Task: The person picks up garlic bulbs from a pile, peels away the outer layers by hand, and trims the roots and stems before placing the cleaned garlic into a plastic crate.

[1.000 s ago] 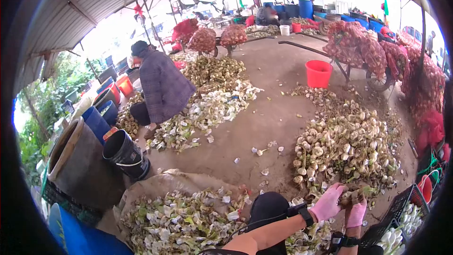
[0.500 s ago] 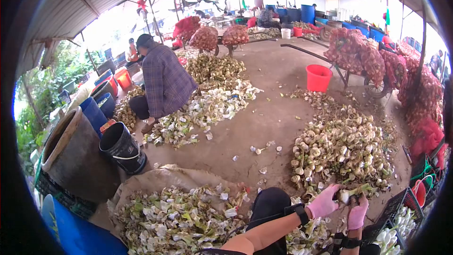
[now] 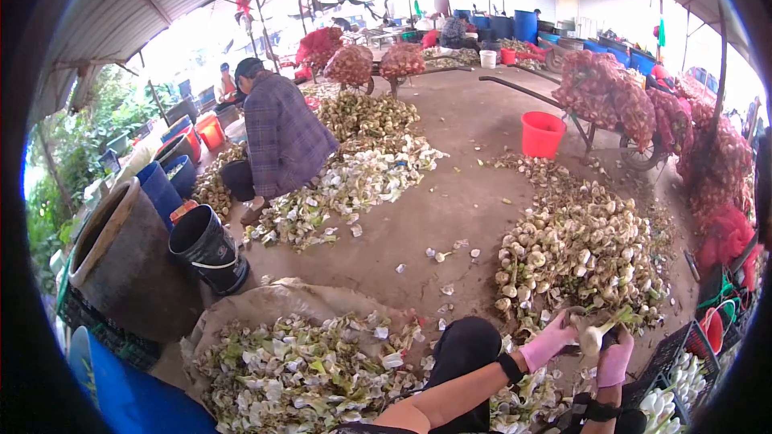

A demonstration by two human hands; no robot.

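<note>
Both of my hands wear pink gloves, at the lower right beside the heap of garlic bulbs. Between them is a pale garlic bulb with a green stem pointing up to the right. My left hand is at the bulb's left side, fingers curled, with a brownish piece at its fingertips. My right hand is closed at the stem side of the bulb. Its fingertips are dark and partly hidden. A black crate holding peeled white garlic stands just right of my right hand.
Peelings lie on a cloth at lower left. Nearby stand a black bucket, a large brown vat and a blue container. A person crouches by other heaps. A red bucket and loaded carts stand further back.
The bulb has turned more upright and shows its white surface more clearly. My left hand has moved slightly left and down; my right hand has shifted slightly right.
</note>
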